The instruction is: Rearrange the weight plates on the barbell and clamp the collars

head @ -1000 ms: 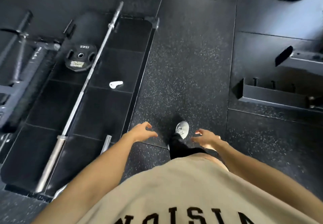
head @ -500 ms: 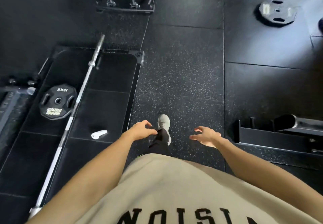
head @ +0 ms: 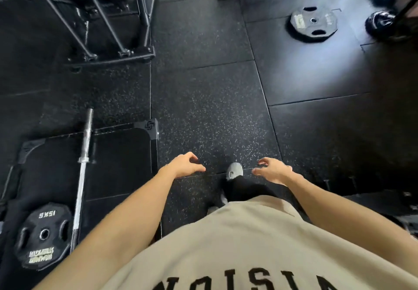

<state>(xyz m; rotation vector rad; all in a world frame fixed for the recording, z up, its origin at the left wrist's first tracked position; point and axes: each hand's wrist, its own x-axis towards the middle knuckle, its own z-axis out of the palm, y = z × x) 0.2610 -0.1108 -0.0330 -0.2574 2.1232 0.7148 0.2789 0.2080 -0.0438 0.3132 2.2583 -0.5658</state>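
A bare silver barbell point(head: 81, 169) lies on a black lifting platform point(head: 122, 154) at the lower left, its sleeve end pointing away from me. A black 15 kg weight plate point(head: 43, 235) lies flat just left of the bar. A second black plate point(head: 313, 23) lies flat on the floor far off at the upper right. My left hand point(head: 184, 165) and my right hand point(head: 272, 171) hang in front of my waist with fingers loosely apart, holding nothing. No collar shows.
A black metal rack base point(head: 113, 56) stands at the upper left. Another person's dark shoe point(head: 382, 26) is at the upper right, near the far plate. A low black storage tray point(head: 339, 185) sits by my right arm. Speckled rubber floor point(head: 212, 99) stretches ahead.
I have walked forward: the barbell, platform and 15 kg plate slid down and left in view, the white collar left the view, and the far plate came nearer. Both hands stayed empty.
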